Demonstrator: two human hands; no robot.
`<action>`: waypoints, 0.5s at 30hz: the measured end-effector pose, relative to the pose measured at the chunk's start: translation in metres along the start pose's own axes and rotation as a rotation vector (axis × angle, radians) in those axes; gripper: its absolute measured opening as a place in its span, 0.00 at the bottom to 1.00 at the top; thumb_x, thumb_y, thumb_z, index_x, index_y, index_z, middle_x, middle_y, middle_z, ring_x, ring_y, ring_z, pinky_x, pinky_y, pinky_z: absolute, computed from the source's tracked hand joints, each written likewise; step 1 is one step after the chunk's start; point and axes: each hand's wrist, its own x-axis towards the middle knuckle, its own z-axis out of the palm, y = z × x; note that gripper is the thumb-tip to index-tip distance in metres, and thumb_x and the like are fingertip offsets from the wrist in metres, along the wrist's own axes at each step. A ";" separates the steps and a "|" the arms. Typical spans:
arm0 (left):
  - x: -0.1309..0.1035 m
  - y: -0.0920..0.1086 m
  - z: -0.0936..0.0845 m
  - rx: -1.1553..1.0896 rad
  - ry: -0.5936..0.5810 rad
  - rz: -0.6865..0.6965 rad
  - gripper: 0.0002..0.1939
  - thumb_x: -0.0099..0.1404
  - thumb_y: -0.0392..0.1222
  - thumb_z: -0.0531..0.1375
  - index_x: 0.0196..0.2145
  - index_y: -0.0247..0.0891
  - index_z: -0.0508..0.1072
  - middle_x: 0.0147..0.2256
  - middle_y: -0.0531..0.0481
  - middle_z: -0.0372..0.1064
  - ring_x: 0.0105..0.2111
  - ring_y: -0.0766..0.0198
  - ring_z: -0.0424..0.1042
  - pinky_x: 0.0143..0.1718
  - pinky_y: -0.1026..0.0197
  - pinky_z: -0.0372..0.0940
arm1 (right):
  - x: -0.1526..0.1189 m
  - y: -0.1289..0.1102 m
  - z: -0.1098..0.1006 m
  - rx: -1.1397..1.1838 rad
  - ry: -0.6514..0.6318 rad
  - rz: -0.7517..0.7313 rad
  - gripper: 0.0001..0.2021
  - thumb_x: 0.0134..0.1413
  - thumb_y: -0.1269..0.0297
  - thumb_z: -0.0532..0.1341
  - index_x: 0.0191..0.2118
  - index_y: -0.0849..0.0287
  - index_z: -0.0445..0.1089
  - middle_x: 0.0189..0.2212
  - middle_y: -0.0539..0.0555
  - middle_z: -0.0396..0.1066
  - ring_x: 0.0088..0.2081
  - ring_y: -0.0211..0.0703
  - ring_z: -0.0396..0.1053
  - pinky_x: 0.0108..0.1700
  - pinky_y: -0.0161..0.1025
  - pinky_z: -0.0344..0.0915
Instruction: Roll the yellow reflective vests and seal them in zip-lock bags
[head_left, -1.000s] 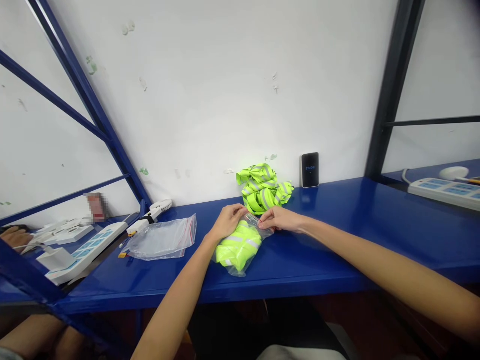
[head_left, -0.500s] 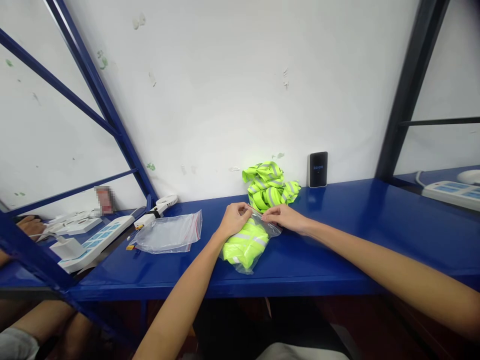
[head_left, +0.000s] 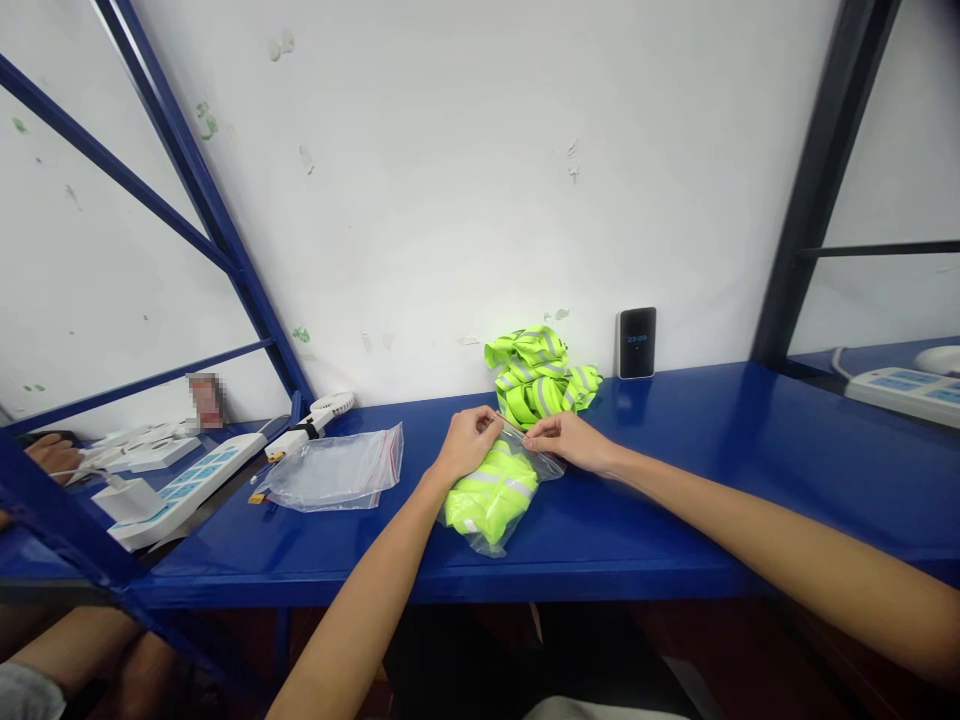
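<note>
Two hands [head_left: 517, 445] on one filled bag [head_left: 495, 488]

Blue tabletop [head_left: 712, 480] against a white wall. Empty clear zip bags [head_left: 334, 470] lie at left. A dark phone [head_left: 637, 342] leans upright on the wall. White power strips [head_left: 184, 485] occupy the adjoining left bay.

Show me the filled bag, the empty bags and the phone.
filled bag [head_left: 491, 495], head view, on the yellow cloth inside.
empty bags [head_left: 334, 470], head view, middle of the clear plastic.
phone [head_left: 637, 343], head view, middle of its dark screen.
</note>
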 end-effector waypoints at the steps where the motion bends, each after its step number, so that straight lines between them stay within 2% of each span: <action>1: 0.000 0.000 0.000 -0.001 0.002 0.007 0.13 0.63 0.44 0.55 0.30 0.34 0.74 0.27 0.50 0.72 0.27 0.65 0.67 0.30 0.65 0.60 | 0.000 -0.001 0.000 0.000 0.000 0.001 0.15 0.41 0.55 0.69 0.31 0.62 0.77 0.29 0.54 0.77 0.33 0.44 0.71 0.36 0.37 0.63; 15: -0.001 0.000 -0.001 -0.003 -0.062 0.084 0.12 0.67 0.45 0.52 0.34 0.35 0.70 0.28 0.51 0.69 0.29 0.65 0.66 0.32 0.65 0.60 | 0.000 0.000 0.004 0.012 -0.014 -0.071 0.10 0.44 0.59 0.65 0.28 0.62 0.73 0.22 0.48 0.69 0.25 0.37 0.63 0.29 0.34 0.55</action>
